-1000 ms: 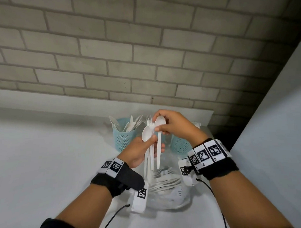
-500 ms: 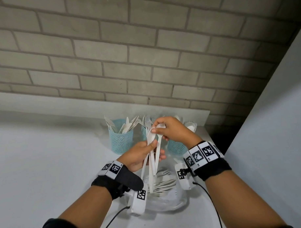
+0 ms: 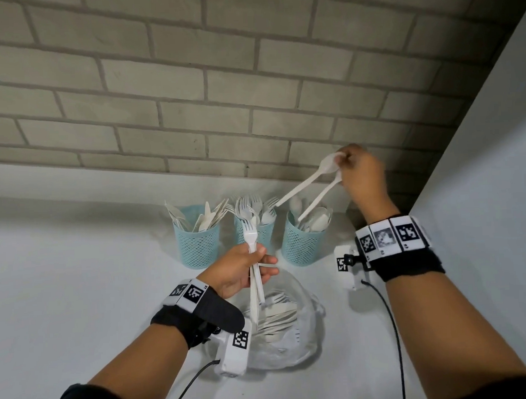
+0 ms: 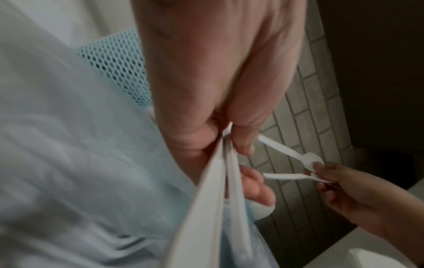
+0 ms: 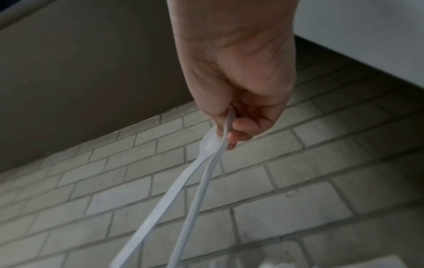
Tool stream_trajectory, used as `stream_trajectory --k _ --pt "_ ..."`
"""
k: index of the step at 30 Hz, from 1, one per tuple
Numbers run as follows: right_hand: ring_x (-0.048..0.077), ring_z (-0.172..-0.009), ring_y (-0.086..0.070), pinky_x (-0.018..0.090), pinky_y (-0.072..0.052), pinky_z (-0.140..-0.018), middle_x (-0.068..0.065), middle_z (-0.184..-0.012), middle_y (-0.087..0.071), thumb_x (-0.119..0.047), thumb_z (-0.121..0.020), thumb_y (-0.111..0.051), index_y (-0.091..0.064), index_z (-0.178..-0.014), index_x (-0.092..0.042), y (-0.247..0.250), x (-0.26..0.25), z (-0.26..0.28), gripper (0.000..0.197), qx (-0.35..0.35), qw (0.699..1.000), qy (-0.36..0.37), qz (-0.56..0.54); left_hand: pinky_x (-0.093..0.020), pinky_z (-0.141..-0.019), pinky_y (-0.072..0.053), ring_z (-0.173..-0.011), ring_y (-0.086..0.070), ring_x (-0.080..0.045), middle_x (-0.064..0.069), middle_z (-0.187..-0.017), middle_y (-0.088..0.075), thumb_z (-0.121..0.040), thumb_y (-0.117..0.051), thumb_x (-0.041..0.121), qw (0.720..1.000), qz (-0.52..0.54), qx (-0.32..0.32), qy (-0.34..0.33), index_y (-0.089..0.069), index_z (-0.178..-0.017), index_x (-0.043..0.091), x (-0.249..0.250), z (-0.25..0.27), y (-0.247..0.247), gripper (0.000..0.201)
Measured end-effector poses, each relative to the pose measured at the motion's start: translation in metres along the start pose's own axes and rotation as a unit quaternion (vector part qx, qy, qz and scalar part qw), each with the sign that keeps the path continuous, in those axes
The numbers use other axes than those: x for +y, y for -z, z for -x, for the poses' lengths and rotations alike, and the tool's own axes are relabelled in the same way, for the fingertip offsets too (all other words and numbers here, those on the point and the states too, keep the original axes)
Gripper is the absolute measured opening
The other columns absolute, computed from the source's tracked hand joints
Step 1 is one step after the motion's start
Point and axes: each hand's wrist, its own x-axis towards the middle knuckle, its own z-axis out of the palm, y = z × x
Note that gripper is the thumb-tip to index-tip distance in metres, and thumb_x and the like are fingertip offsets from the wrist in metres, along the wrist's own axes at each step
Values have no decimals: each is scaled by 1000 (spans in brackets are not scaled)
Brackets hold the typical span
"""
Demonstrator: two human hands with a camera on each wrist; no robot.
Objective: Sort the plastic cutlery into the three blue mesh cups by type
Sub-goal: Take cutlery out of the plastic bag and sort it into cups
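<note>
Sorting looking well along, not finished. Clear plastic bag [image 3: 302,332], crinkly, lying on white counter [image 3: 65,281], still holding loose white cutlery. Three blue mesh cups near wall already filling: left cup [image 3: 197,246] taking flat knives, middle cup [image 3: 254,232] forks, right cup [image 3: 302,245] spoons. Right hand [image 3: 360,172] pinching two thin spoons [image 3: 312,185] by bowls above right cup, handles pointing down. Left hand [image 3: 240,268] gripping forks [image 3: 253,259] upright over bag.
</note>
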Motion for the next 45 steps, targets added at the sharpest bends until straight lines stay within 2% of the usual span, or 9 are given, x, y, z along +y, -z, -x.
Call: stream_trajectory --k 7,13,17,21,23,27,31,38,45 --pt "35 -93 -61 30 -39 -70 18 -105 -64 -18 -99 -41 -60 -111 -7 -4 11 17 25 32 988 49 142 -23 -55 -55 -62 -69 -12 -2 -74 -66 -98 -45 16 1000 6 23 -7 -47 -88 15 -1 -6 4 10" --pt "31 -96 -57 29 -35 -67 12 -105 -65 -12 -95 -45 -61 -111 -9 -48 24 36 23 -69 963 102 239 -22 -57 -52 -62 -64 -10 -2 -77 -61 -98 -45 15 1000 20 17 -9 -50 -92 17 -2 -5 6 8" --pt "30 -108 -47 36 -40 -82 11 -114 -63 -14 -93 -45 -60 -119 -11 -65 25 47 30 -131 941 99 295 -21 -55 -46 -58 -55 -9 -1 -73 -57 -99 -42 13 999 47 5 -11 -55 -105 16 -2 -3 6 15" --pt "31 -110 -46 37 -38 -89 13 -119 -59 -21 -93 -50 -61 -120 -11 -68 2 50 31 -40 983 112 141 -18 -51 -45 -56 -53 -7 0 -70 -61 -99 -36 7 995 100 -13 -1 -57 -113 8 -1 -2 9 24" --pt "22 -101 -53 29 -42 -85 8 -111 -63 -25 -92 -54 -63 -117 -12 -70 -12 53 29 -118 990 81 0 -18 -50 -45 -56 -55 -7 -1 -71 -64 -98 -34 3 992 128 -23 3 -57 -111 4 1 -1 10 26" --pt "13 -95 -62 26 -46 -87 2 -103 -68 -32 -87 -63 -65 -106 -17 -77 -31 67 24 -326 932 -24 -158 -19 -51 -48 -58 -58 -8 -4 -79 -69 -95 -35 -1 988 147 -47 3 -55 -110 1 4 5 10 25" --pt "7 -73 -66 25 -50 -79 0 -84 -70 -10 -85 -66 -63 -106 -13 -84 -38 78 21 -363 881 -97 -286 -20 -54 -52 -60 -62 -9 -8 -84 -71 -96 -37 1 986 157 -50 -10 -56 -107 0 4 10 11 22" --pt "10 -64 -59 19 -43 -57 3 -82 -63 -1 -87 -58 -50 -122 -11 -81 -56 71 38 -288 898 -137 -303 -23 -65 -58 -70 -70 -12 -6 -92 -74 -97 -40 7 989 143 -22 -19 -60 -109 4 2 20 21 24" --pt "10 -63 -59 15 -46 -54 -1 -73 -60 -3 -89 -57 -47 -125 -17 -81 -70 73 40 -369 891 -40 -262 -31 -70 -59 -77 -71 -15 -4 -95 -73 -98 -42 24 995 87 0 -44 -62 -112 16 5 31 28 25"
